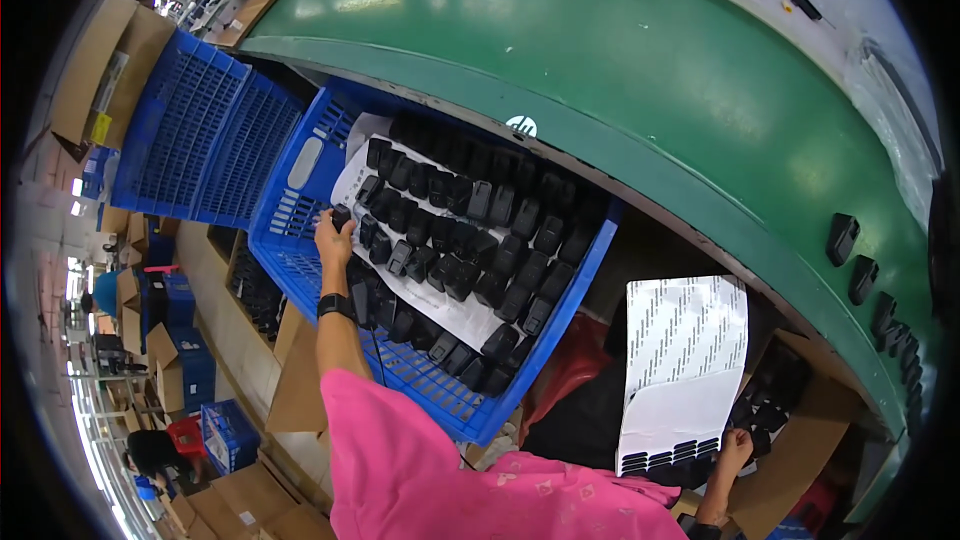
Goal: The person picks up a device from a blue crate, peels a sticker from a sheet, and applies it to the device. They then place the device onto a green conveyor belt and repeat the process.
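Note:
My left hand is closed around a small black plastic device at the left side of a blue plastic crate. Inside the crate, rows of similar black devices stand on white paper, with more of them beneath it. A white sticker sheet, printed with grey marks, lies over my lap. Along its lower edge runs a row of black strips. At the sheet's lower right corner, the fingers of my right hand are pinched on the edge.
A green workbench curves along the far side, with several black devices at its right. Blue crates and a cardboard box stand at left. Another cardboard box sits beside my right hand. A person is at lower left.

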